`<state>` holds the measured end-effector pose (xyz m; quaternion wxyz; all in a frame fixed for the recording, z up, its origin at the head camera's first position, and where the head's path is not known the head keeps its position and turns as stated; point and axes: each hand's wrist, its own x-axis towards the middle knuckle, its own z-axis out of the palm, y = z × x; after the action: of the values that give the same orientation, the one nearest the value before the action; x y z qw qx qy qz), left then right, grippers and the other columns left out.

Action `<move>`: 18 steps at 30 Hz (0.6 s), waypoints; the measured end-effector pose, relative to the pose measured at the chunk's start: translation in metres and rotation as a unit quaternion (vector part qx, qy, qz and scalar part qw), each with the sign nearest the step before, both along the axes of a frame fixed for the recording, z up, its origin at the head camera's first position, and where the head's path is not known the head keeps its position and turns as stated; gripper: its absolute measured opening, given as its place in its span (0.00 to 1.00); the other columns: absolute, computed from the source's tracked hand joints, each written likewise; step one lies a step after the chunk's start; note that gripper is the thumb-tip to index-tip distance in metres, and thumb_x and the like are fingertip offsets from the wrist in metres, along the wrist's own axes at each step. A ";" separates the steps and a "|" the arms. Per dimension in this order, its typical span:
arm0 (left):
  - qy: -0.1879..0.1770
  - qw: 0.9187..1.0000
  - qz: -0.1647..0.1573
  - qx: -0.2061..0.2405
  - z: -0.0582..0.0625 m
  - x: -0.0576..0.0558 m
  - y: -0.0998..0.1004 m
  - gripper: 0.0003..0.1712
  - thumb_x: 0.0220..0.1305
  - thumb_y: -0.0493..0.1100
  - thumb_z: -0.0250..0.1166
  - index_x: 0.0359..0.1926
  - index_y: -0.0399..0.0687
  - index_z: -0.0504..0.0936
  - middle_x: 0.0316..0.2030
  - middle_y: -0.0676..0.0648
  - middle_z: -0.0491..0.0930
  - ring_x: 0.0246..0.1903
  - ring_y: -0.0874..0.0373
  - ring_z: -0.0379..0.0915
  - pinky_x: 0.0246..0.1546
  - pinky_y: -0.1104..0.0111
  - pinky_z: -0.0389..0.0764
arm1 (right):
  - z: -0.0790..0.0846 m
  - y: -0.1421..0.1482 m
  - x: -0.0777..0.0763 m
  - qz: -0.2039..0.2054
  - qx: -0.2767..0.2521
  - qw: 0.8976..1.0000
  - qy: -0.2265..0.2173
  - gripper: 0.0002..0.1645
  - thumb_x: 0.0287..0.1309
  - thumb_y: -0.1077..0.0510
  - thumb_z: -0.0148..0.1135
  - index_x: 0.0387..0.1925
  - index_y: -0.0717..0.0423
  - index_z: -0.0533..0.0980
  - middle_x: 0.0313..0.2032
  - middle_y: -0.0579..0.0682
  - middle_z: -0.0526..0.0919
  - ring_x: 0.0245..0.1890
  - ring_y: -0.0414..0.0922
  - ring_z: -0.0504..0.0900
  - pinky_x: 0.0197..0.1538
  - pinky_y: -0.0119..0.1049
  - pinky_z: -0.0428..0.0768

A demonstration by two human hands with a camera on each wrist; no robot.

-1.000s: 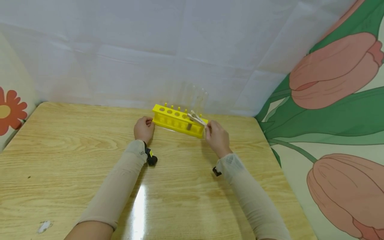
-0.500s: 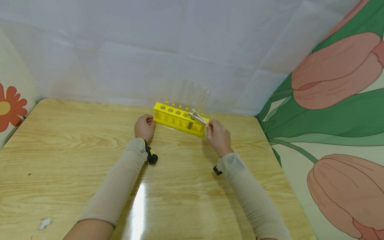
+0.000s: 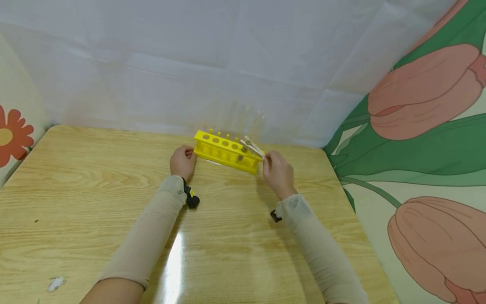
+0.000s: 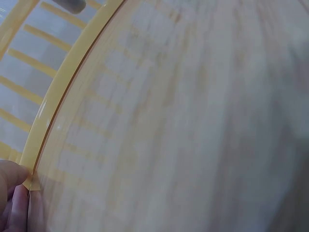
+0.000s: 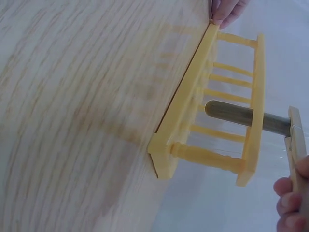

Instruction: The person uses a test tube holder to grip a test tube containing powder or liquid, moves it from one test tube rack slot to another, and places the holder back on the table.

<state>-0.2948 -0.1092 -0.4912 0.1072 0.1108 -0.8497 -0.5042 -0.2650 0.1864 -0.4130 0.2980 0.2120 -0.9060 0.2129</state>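
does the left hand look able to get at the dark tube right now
Probably not: the left hand holds the rack at its left end, while the tube is toward the other end, gripped by the clamp in the right hand.

The rack (image 3: 230, 148) is coloured yellow, the tube (image 5: 229, 112) dark grey, the clamp (image 5: 296, 133) pale cream. The tan tabletop (image 3: 224, 219) is streaked like wood, the far backdrop (image 3: 197, 76) is tinted white, the right wall (image 3: 370, 207) is patterned with pink-and-green tulips (image 3: 425, 93).
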 end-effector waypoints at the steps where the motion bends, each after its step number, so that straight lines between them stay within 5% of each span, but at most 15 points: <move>1: 0.000 1.000 0.000 -0.001 0.000 0.000 0.000 0.16 0.72 0.37 0.58 0.56 0.33 0.80 0.52 0.35 0.79 0.53 0.42 0.77 0.58 0.54 0.79 | 0.001 0.000 0.000 -0.001 -0.002 1.000 0.002 0.04 0.63 0.65 0.63 0.34 0.64 0.79 0.30 0.58 0.82 0.27 0.52 0.81 0.26 0.49 0.81; 18: -0.008 1.000 -0.005 -0.002 0.002 0.001 0.000 0.16 0.72 0.38 0.58 0.56 0.33 0.79 0.52 0.35 0.79 0.54 0.42 0.77 0.58 0.54 0.79 | 0.011 -0.004 0.003 0.008 -0.036 0.998 0.048 0.06 0.64 0.65 0.63 0.34 0.67 0.79 0.29 0.60 0.82 0.25 0.55 0.81 0.25 0.50 0.81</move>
<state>-0.2938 -0.1093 -0.4891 0.0976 0.1104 -0.8520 -0.5024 -0.2617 0.1824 -0.4018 0.3466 0.2182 -0.8810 0.2369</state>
